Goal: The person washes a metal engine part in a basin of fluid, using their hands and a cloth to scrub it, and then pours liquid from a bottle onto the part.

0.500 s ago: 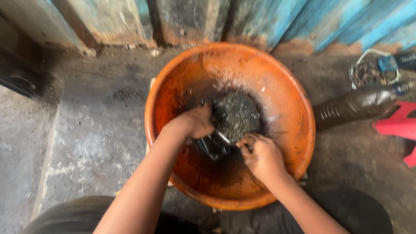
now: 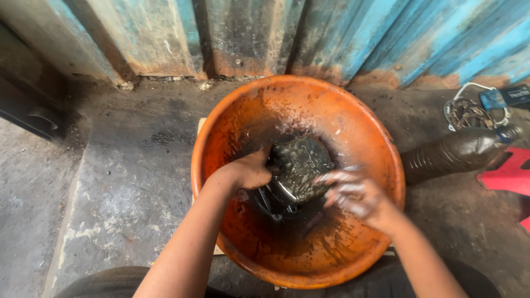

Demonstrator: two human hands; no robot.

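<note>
An orange basin (image 2: 359,138), streaked dark brown inside, holds a grimy grey-black metal part (image 2: 298,168); behind stand faded blue, rust-edged panels (image 2: 353,33), beside a dark brown bottle (image 2: 458,154) and red stool (image 2: 510,176).

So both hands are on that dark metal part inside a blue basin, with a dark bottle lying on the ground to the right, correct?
Not quite: the basin is orange, as the head view shows. Both hands, left and right, are on the dark metal part, and the dark bottle lies to the right.

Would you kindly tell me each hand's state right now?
Left hand: closed on the grimy dark metal part.
Right hand: open, soapy, touching that part.
</note>
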